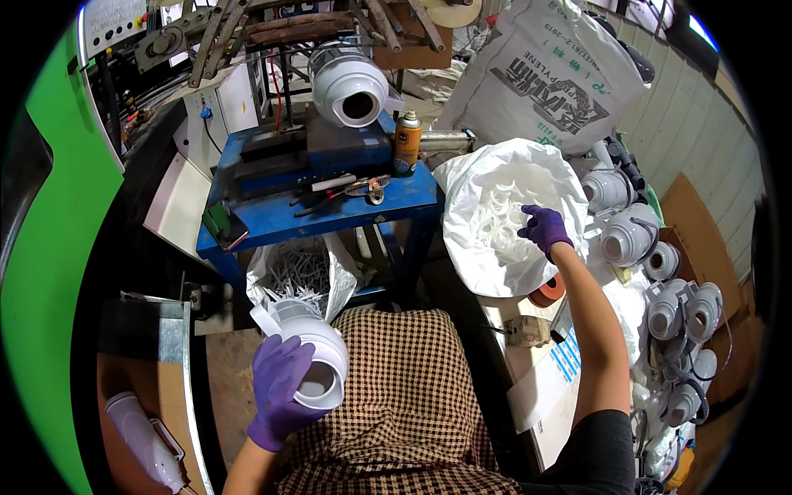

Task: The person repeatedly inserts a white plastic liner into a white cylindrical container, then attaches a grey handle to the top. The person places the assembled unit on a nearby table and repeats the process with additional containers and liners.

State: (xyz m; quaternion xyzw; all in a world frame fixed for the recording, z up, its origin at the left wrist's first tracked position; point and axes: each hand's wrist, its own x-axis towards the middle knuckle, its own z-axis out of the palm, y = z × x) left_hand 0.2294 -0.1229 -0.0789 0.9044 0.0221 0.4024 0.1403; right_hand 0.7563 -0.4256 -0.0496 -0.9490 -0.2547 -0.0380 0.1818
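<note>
Our left hand [279, 388] grips one white pipe fitting [309, 355]; our right hand [544, 228] reaches, fingers curled, into the open sack [462, 206] of small white parts; grip there unclear.

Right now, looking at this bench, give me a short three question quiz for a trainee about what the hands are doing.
1. True or false: the left hand holds a white plastic fitting.
2. Where is the right hand? A) on the spray can B) inside the white bag C) on the blue table
3. Fill in: both hands wear ___ gloves.

Key: 1 true; 2 B; 3 purple.
</note>
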